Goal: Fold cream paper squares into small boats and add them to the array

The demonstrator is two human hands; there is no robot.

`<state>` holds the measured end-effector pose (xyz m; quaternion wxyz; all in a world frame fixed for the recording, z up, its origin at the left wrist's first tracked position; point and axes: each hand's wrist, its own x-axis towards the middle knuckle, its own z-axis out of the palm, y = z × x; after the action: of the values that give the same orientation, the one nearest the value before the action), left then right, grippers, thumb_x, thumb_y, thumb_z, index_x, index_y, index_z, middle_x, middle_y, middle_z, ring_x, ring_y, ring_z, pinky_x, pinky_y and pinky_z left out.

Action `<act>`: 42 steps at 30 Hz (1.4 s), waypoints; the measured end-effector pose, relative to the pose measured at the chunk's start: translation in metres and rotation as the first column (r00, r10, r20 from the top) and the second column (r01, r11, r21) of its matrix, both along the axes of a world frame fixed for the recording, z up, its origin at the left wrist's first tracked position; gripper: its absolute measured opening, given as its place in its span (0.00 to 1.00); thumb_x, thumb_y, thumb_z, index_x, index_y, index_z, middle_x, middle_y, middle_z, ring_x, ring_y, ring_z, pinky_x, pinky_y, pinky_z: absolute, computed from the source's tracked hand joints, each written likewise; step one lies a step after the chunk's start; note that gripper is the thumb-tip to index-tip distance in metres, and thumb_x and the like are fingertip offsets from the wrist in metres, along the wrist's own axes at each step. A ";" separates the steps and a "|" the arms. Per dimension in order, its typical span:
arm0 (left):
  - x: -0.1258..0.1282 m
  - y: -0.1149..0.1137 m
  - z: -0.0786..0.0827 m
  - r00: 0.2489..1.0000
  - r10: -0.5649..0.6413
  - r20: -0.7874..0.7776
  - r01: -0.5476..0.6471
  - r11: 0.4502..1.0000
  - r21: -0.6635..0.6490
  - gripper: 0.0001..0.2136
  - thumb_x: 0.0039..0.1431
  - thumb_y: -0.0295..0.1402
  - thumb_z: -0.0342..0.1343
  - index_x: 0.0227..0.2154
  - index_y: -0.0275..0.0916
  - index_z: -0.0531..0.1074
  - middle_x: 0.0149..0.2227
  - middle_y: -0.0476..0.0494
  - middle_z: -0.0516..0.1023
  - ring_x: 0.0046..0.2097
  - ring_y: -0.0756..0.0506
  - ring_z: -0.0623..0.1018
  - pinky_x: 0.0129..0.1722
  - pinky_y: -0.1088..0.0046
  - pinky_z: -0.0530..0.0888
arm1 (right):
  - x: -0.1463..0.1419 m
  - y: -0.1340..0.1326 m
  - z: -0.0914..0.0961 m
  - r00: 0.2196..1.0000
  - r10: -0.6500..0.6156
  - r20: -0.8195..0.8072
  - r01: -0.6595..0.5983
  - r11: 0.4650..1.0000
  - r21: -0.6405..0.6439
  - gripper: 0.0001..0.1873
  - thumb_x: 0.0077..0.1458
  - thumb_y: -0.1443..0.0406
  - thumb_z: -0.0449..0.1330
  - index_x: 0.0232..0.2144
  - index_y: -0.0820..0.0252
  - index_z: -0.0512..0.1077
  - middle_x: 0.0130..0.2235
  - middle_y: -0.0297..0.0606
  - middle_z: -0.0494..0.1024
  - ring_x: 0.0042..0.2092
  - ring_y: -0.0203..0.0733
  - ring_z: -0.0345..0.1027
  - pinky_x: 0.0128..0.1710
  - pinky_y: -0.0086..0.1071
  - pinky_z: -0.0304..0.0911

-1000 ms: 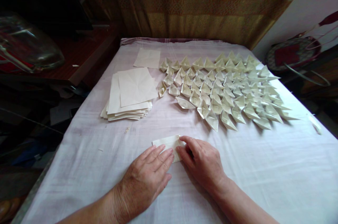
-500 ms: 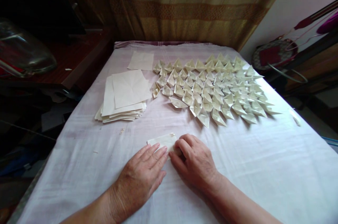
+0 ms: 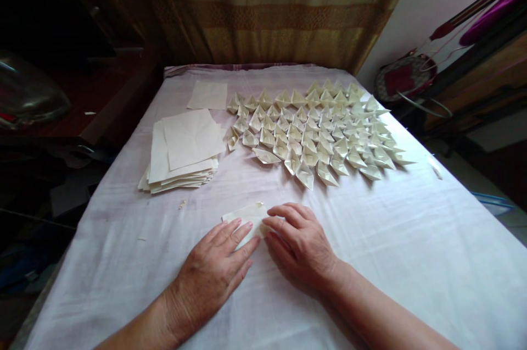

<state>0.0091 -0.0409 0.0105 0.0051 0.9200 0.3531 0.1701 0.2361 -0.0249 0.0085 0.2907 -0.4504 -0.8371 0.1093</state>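
Head view: presses a folded paper point(image 3: 244, 211) against the cloth point(image 3: 119, 284) with the left hand point(image 3: 217, 261), palm down, fingers outstretched, gripping nothing. Meets the paper's right end with the right hand point(image 3: 302, 241), fingers half bent; cannot tell whether pinching the edge or merely resting on it. Works with the paper lying at the fingertips of both hands, nearer than the stack point(image 3: 193, 141) at left and the rows of boats point(image 3: 304, 175) beyond. To do this step well, judging by the pose: anchor the paper under the spread left fingers, so as to prevent skidding on the soft, creased cloth; line up the edges at the right end before creasing hard; run a fingertip along the fold from the held part outward, firmly but without dragging. Worth checking the far right corner, seemingly turned up a little, and smoothing out any skew while shallow enough to correct. Best, too, to avoid sliding the paper over the bits point(image 3: 181, 204) near the stack, likely to catch under a fold.
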 end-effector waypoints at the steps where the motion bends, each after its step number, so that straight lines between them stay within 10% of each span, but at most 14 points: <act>1: 0.000 0.000 0.000 1.000 0.003 0.005 -0.003 1.000 0.006 0.17 0.70 0.33 0.46 0.57 0.44 0.71 0.58 0.44 0.75 0.58 0.42 0.74 0.58 0.61 0.71 | -0.001 0.000 0.000 0.999 0.043 0.024 -0.043 0.999 0.007 0.13 0.63 0.66 0.53 0.47 0.58 0.73 0.50 0.44 0.77 0.52 0.47 0.68 0.52 0.42 0.62; 7: 0.001 0.000 -0.002 1.000 0.001 0.024 -0.001 1.000 0.006 0.15 0.70 0.35 0.45 0.53 0.44 0.73 0.57 0.45 0.75 0.58 0.43 0.74 0.58 0.61 0.72 | -0.006 0.005 -0.001 0.945 0.230 0.232 -0.196 0.968 -0.158 0.27 0.67 0.54 0.51 0.63 0.60 0.62 0.65 0.44 0.64 0.67 0.49 0.52 0.67 0.52 0.45; 16: -0.002 -0.002 -0.007 1.000 -0.003 -0.014 0.003 1.000 0.010 0.17 0.69 0.34 0.47 0.58 0.45 0.69 0.60 0.45 0.73 0.60 0.42 0.72 0.59 0.62 0.70 | -0.010 0.006 -0.007 0.928 -0.009 0.373 0.083 0.979 -0.184 0.33 0.64 0.54 0.55 0.65 0.65 0.60 0.68 0.47 0.56 0.69 0.55 0.47 0.67 0.55 0.45; 30: -0.036 0.002 -0.002 0.968 -0.112 -0.223 0.113 0.994 -0.008 0.26 0.68 0.48 0.48 0.66 0.47 0.58 0.67 0.50 0.62 0.68 0.44 0.60 0.69 0.61 0.32 | -0.013 0.002 -0.005 0.905 -0.071 0.419 0.167 0.966 -0.197 0.27 0.67 0.59 0.49 0.66 0.58 0.59 0.69 0.44 0.54 0.70 0.53 0.45 0.67 0.53 0.43; 42: -0.061 0.000 0.003 0.968 -0.072 -0.240 0.070 0.997 -0.017 0.28 0.66 0.51 0.48 0.66 0.49 0.57 0.63 0.49 0.69 0.66 0.44 0.62 0.68 0.59 0.32 | -0.013 0.001 -0.005 0.904 -0.086 0.418 0.179 0.966 -0.189 0.28 0.66 0.58 0.50 0.66 0.57 0.60 0.69 0.41 0.55 0.69 0.53 0.46 0.67 0.53 0.44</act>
<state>-0.0518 -0.0408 0.0134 -0.0277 0.9459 0.3186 0.0556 0.2231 -0.0235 0.0030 0.0650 -0.5489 -0.8289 0.0862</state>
